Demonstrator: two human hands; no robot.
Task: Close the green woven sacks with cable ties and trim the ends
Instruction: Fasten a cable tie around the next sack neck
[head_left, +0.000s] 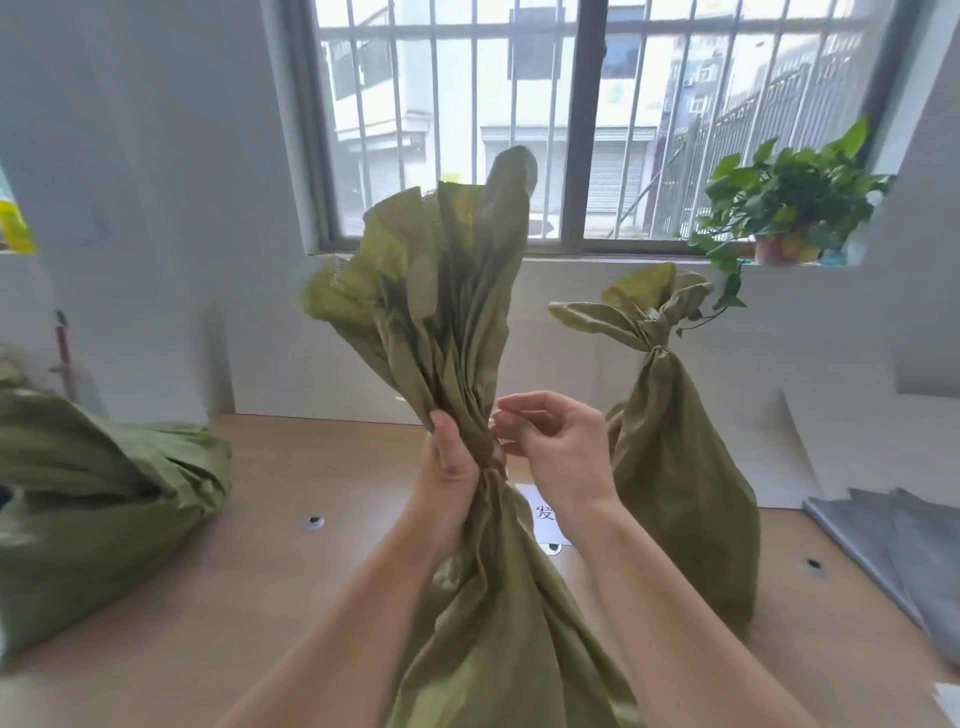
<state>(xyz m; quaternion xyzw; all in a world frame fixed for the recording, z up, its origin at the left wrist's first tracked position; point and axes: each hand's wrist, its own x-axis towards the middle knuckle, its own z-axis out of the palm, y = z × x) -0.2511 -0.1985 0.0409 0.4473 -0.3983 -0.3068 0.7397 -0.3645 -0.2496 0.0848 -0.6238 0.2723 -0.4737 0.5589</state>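
A green woven sack (498, 623) stands upright in front of me on the wooden table (291, 597). Its mouth is gathered into a bunch that fans out above. My left hand (449, 467) is closed around the gathered neck. My right hand (556, 441) is right beside the neck, fingers curled and pinched at it; whether a cable tie is in those fingers is too small to tell. A second green sack (680, 493) stands at the right rear with its neck cinched shut.
A third green sack (98, 499) lies slumped at the left. A white paper label (545, 512) lies on the table behind the held sack. Grey folded sheets (904, 551) sit at the right edge. A potted plant (784, 218) is on the windowsill.
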